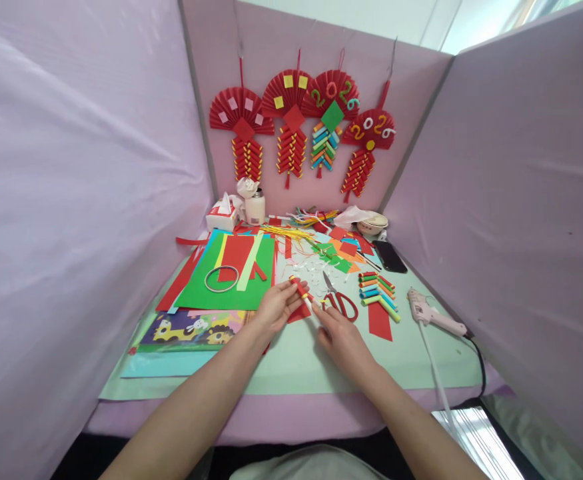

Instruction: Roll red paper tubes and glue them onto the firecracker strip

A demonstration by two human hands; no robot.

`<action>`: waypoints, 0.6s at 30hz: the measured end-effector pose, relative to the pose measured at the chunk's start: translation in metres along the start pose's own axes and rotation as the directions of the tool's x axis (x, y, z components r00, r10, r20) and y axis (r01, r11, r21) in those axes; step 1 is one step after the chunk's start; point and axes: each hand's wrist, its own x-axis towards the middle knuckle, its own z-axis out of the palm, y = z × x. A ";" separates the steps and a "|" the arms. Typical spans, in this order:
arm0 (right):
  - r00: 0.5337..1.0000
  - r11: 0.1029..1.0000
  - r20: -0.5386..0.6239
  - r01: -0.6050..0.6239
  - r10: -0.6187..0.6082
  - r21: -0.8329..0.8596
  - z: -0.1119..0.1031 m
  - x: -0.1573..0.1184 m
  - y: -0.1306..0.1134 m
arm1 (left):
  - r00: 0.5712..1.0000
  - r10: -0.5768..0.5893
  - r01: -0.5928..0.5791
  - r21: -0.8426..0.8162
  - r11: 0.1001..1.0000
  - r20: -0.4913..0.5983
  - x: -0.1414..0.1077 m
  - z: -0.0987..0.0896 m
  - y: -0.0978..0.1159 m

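A small red paper roll with yellow bands [299, 287] is held between my two hands above the middle of the table. My left hand [277, 305] grips its upper left end, while the fingers of my right hand [336, 328] pinch the lower right end, where something white shows. Red-handled scissors [339, 301] lie half open just beyond my right hand. Under the hands is a piece of red paper [298, 315]. To the right, a row of coloured paper rolls [377, 293] sits above a red strip [380, 323].
A glue gun [434, 315] with its cord lies at the right, near a black phone [390, 257]. Green sheets [196, 290] and a metal ring [222, 279] are left. Behind stand a tissue box [222, 215] and a white jar [255, 208]. Red fan decorations [242, 110] hang on the back wall.
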 end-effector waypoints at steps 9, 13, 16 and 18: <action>0.955 0.968 0.269 -0.174 0.121 0.182 -0.079 -0.025 0.053 | 0.981 0.152 -0.168 -0.134 0.977 -0.123 0.005 -0.003 0.008; 0.899 0.894 -0.012 -0.437 0.438 -0.098 -0.090 0.030 0.120 | 0.989 0.136 -0.140 -0.085 0.986 -0.060 0.001 0.001 0.005; 0.823 0.804 -0.123 -0.568 0.554 -0.177 -0.089 0.077 0.162 | 0.990 0.140 -0.141 -0.030 0.990 -0.020 -0.002 0.002 0.003; 0.803 0.782 -0.148 -0.596 0.578 -0.181 -0.088 0.099 0.179 | 0.988 0.155 -0.155 -0.001 0.988 -0.001 -0.002 0.002 0.003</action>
